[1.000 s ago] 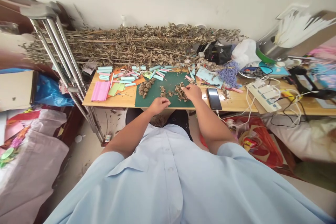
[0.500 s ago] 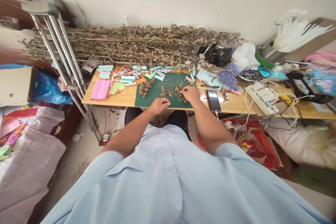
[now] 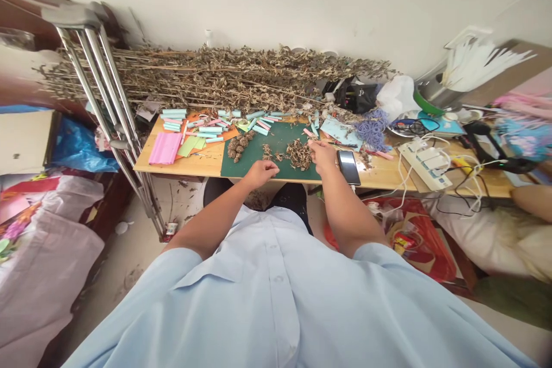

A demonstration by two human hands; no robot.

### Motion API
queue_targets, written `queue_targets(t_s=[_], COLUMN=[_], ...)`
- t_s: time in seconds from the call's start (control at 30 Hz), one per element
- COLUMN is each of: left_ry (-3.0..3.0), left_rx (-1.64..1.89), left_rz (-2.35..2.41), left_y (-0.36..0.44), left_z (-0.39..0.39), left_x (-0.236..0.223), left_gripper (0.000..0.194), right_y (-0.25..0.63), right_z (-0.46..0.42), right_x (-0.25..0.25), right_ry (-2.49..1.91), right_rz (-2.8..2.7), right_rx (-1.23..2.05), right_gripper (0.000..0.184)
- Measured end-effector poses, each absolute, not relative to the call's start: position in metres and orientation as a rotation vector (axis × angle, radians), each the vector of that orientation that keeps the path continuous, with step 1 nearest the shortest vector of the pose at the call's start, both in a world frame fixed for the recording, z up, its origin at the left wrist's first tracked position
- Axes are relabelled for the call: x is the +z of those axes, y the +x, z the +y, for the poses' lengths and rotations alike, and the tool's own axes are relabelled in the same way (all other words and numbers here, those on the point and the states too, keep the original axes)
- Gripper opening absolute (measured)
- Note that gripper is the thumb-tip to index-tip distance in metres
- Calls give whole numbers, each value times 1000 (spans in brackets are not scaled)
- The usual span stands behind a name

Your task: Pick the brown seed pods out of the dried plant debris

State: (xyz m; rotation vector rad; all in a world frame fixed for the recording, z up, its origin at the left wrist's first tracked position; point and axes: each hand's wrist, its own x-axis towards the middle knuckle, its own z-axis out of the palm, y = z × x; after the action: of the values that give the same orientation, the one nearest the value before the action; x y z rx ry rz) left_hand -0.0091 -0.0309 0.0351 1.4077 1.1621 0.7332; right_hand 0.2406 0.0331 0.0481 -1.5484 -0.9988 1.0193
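My left hand (image 3: 261, 173) rests curled at the near edge of a dark green cutting mat (image 3: 271, 141). My right hand (image 3: 322, 155) is at the mat's right edge, its fingertips pinched together just right of a heap of dried leaves (image 3: 299, 154). Whether those fingers hold anything is too small to tell. A small scrap pile (image 3: 267, 152) lies between my hands, and a rounded clump of dried buds (image 3: 238, 145) sits further left. A black smartphone (image 3: 349, 167) lies on the wooden table (image 3: 379, 175), right of my right hand.
Long dried leafy stems (image 3: 215, 77) lie along the back of the table. Teal paper rolls (image 3: 172, 118) and pink paper (image 3: 165, 148) lie left, beside a metal crutch (image 3: 99, 98). A power strip (image 3: 425, 165) with white cables sits right. Another person's forearm (image 3: 532, 201) enters at the right edge.
My right hand has moved off the leaf heap toward the mat's right edge. My left hand stays put. Another person's forearm has appeared at the right edge.
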Motion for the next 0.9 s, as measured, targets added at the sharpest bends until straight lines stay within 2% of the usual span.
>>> queue_targets(t_s=[0.2,0.47,0.9], left_ry=[1250,1162,1136], left_rx=[867,926,852], left_rz=[1118,1102,1212], left_y=[8,13,16], left_z=[-26,-21,-19], left_x=[37,21,26], left_gripper=[43,12,17], right_y=[201,170,171], right_z=[5,-20,-14], right_x=[49,40,34], right_ry=[-1368,-1339,-1366], right_rz=[-893,-987,-979], right_rx=[1312,1412,1325], right_gripper=[46,42,33])
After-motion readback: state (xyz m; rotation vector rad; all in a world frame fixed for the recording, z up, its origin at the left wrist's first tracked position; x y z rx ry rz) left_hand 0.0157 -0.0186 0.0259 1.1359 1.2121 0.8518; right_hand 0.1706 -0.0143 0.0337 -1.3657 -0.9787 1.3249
